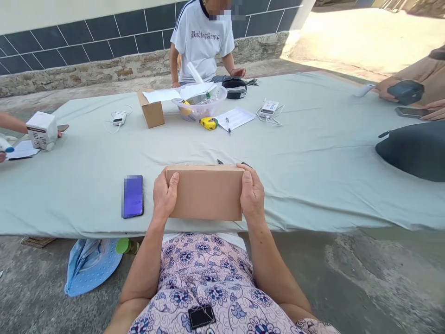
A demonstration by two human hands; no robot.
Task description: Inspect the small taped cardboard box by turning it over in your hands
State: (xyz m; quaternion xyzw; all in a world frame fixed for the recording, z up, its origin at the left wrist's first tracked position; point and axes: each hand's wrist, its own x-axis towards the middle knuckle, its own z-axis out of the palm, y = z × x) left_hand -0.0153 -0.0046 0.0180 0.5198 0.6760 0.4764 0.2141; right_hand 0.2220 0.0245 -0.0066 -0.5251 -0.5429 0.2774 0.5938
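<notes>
A plain brown cardboard box (pixel 208 195) is between my hands at the near edge of the cloth-covered table (pixel 313 195). My left hand (pixel 165 194) grips its left end, thumb on the face toward me. At the right end, my right hand (pixel 253 191) grips it the same way, fingers wrapped behind the edge. Whether the box rests on the table or is lifted, I cannot tell. Just beyond it, the tip of a black pen (pixel 220 162) shows, and another dark item (pixel 246 164) is partly hidden. A phone (pixel 133 196) with a lit purple screen lies left of my left hand.
Farther back are a plastic basket (pixel 200 111), a second cardboard box (pixel 153 113), a yellow tape measure (pixel 208 123), a paper sheet (pixel 238 119) and white devices with cables. A person in white (pixel 205 41) sits opposite. Other people's hands show at both sides. A dark bag (pixel 413 150) lies right.
</notes>
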